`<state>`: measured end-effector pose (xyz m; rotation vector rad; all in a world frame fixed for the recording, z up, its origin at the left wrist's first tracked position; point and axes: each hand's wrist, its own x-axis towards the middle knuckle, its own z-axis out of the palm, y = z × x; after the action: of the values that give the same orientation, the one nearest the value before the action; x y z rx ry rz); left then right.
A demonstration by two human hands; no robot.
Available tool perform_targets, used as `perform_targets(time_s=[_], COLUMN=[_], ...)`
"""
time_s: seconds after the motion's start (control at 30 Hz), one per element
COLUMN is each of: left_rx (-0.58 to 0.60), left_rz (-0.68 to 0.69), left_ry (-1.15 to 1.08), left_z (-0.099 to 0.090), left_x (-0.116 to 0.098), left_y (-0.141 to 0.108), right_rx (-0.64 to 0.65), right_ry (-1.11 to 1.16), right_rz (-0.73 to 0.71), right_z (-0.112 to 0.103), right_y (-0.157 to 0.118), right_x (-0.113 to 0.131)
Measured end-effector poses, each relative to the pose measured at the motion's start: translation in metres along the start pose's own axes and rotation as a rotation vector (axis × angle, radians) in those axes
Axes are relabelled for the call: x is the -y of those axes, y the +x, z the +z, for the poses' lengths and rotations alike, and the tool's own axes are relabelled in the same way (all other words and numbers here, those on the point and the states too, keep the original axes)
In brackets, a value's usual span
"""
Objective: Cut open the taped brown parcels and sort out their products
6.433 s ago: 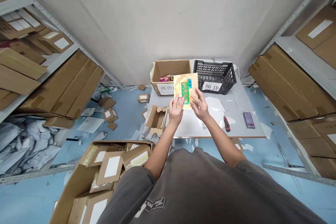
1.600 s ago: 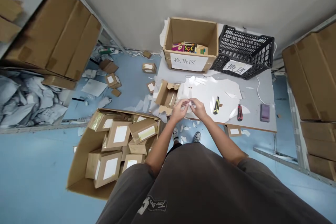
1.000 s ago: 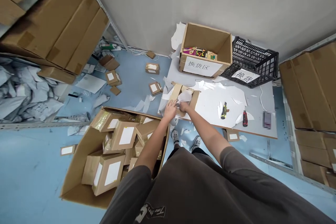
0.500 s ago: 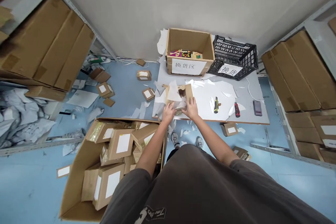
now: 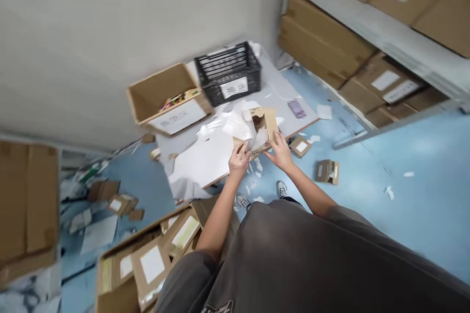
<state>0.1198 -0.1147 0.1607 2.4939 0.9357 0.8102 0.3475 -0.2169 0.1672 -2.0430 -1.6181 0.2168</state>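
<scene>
An opened small cardboard box (image 5: pixel 271 121) is between my two hands at the table's front edge, its flaps up and white paper (image 5: pixel 239 122) bulging out of its left side. My left hand (image 5: pixel 239 159) is closed on the near left corner of the box, fingers bent against cardboard and paper. On the near right side, my right hand (image 5: pixel 281 151) grips the box wall, thumb below and fingers along the outside. A dark opening shows inside the box; its contents cannot be made out.
Behind stand a larger carton (image 5: pixel 176 117) with colourful packets and a black plastic crate (image 5: pixel 235 89). A blurred phone-like item (image 5: pixel 296 109) lies on the white table (image 5: pixel 205 159). At lower left, a big carton (image 5: pixel 101 274) holds several parcels. Shelving (image 5: pixel 367 2) rises at right; boxes and scraps litter the floor.
My view has swung to the right. Both hands have carried the small box from the table's left part towards its right end, still holding it. The yellow knife and red-handled tool no longer show.
</scene>
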Motion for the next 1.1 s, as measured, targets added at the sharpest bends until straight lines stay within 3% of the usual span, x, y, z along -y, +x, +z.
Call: perform_targets(time_s=[0.17, 0.3, 0.4, 0.53, 0.63, 0.77, 0.97, 1.1], left_rx=[0.165, 0.302, 0.386, 0.512, 0.517, 0.399, 0.210, 0.095], left_rz=[0.260, 0.406, 0.473, 0.527, 0.549, 0.443, 0.163, -0.050], left_ry=[-0.143, -0.198, -0.184, -0.112, -0.082, -0.065, 0.005, 0.088], left_z=[0.121, 0.206, 0.251, 0.285, 0.287, 0.265, 0.198, 0.135], left_x=[-0.115, -0.204, -0.250, -0.278, -0.277, -0.260, -0.210, -0.168], left_y=[0.091, 0.132, 0.147, 0.155, 0.159, 0.170, 0.181, 0.144], right_rx=[-0.213, -0.312, -0.321, -0.278, -0.276, -0.348, -0.340, -0.238], right_ry=[-0.062, -0.102, -0.124, -0.131, -0.132, -0.110, -0.052, 0.003], right_rz=[0.266, 0.451, 0.547, 0.658, 0.684, 0.560, 0.256, 0.029], right_z=[-0.093, -0.144, -0.162, -0.167, -0.168, -0.177, -0.186, -0.162], right_y=[-0.058, -0.111, -0.137, -0.156, -0.163, -0.146, -0.044, 0.031], right_x=[-0.137, -0.222, -0.268, -0.315, -0.337, -0.343, -0.302, -0.243])
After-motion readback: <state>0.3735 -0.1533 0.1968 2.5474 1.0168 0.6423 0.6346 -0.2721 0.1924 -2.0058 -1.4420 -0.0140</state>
